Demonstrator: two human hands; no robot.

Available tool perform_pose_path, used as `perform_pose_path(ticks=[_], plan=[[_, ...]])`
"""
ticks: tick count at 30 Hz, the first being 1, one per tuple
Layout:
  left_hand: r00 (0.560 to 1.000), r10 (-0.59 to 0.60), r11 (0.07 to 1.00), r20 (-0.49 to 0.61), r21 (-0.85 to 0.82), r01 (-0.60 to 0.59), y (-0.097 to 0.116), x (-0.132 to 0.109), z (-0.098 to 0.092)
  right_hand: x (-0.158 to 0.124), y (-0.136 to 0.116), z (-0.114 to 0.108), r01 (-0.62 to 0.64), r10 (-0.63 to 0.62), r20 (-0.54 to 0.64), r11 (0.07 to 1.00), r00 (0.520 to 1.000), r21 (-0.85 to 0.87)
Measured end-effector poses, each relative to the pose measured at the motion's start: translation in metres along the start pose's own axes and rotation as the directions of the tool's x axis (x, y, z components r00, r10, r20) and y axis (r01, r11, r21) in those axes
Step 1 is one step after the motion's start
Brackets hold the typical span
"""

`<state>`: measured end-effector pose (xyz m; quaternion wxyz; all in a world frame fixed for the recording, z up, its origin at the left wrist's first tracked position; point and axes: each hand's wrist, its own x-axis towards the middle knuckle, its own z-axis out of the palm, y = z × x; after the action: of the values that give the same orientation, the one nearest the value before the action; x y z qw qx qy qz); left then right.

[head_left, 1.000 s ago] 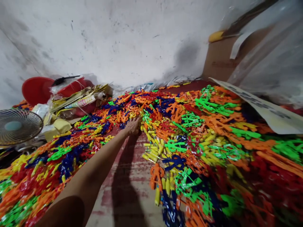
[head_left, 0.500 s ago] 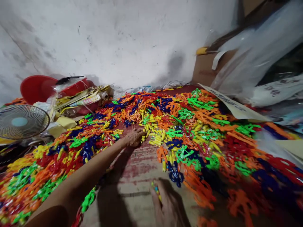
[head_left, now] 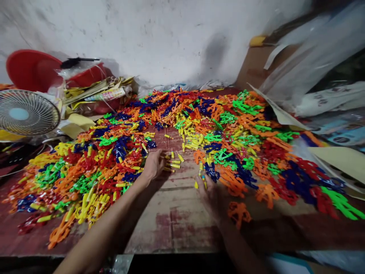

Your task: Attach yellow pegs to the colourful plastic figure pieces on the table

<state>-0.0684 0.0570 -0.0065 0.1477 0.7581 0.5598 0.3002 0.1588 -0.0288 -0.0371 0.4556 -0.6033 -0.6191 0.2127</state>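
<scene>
My left hand [head_left: 154, 164] is low over the table, its fingers curled against several small yellow plastic pieces [head_left: 174, 164] shaped like short tubes. Some of these stick out to the right of the fingertips; the undersides of the fingers are hidden. To the right, my right hand [head_left: 209, 190] pinches a small yellow piece with a blue-green part [head_left: 196, 185] between thumb and fingers. Just beyond that hand lies a dark blue plastic figure [head_left: 211, 172]. More yellow pieces [head_left: 191, 137] form a heap farther back, between the two hands.
Piles of orange, green, red, blue and yellow plastic figures [head_left: 82, 167] cover the left and right of the table [head_left: 171, 228]. A fan [head_left: 28, 112], a red basin [head_left: 31, 70] and papers stand at the left. Plastic bags [head_left: 310, 53] and a cardboard box [head_left: 253, 62] are at the right.
My left hand has drawn back toward me from the yellow heap, with yellow pieces now by its fingers. My right hand sits farther from me on the table. The view has shifted, showing the table's front edge.
</scene>
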Motion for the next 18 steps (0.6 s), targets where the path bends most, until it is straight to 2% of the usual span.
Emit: perform_pose_path(ticks=[4,8,13,18], plan=[[0.998,-0.063,0.995,-0.021,0.073,0.064,0.003,-0.019,0.001,0.001,-0.001,0.003,-0.099,0.098,0.017,0.991,0.995,0.085],[0.999,-0.031,0.990,-0.013,0.140,0.032,0.007,-0.021,0.013,0.003,-0.004,0.003,-0.180,0.178,0.027,0.964,0.984,0.193],[0.999,0.040,0.984,0.003,0.176,-0.039,0.005,-0.017,0.027,0.003,-0.006,0.004,-0.182,0.174,0.055,0.942,0.983,0.283],[0.993,0.080,0.962,-0.085,0.266,-0.055,0.013,-0.015,0.018,-0.002,-0.002,0.001,-0.193,0.150,0.138,0.903,0.979,0.385]])
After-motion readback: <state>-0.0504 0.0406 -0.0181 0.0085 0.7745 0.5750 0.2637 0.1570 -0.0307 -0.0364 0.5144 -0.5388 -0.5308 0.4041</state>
